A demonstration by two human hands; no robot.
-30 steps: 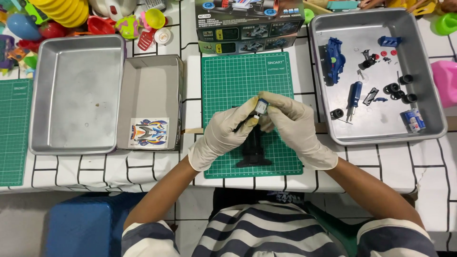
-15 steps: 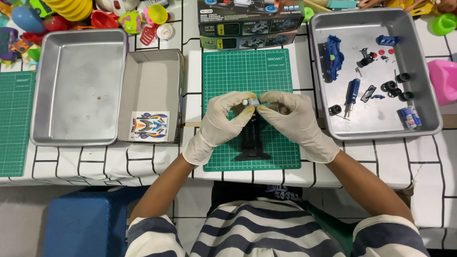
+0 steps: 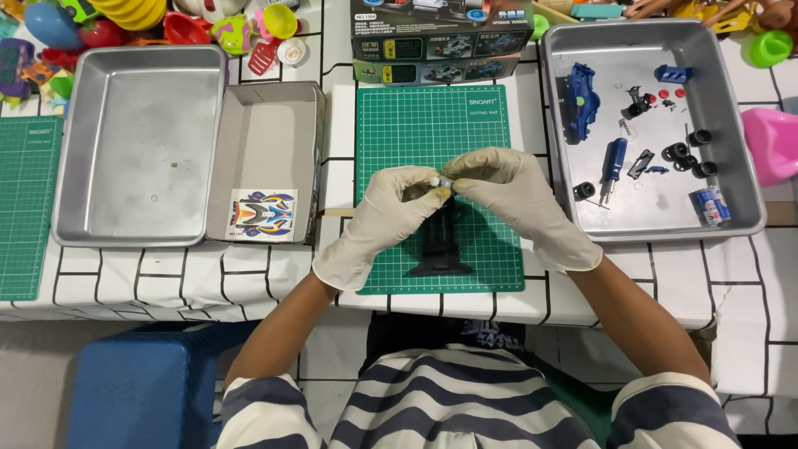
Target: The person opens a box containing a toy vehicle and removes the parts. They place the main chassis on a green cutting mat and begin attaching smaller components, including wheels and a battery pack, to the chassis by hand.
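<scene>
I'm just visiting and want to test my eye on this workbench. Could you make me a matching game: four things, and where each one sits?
Things:
1. sticker sheet
2. blue screwdriver
3. black chassis
4. small pale part

Places:
A. in the right metal tray
B. on the green cutting mat, below the hands
C. in the open cardboard box
D. pinched between the gloved left hand and right hand

Pairs: 1-C, 2-A, 3-B, 4-D
</scene>
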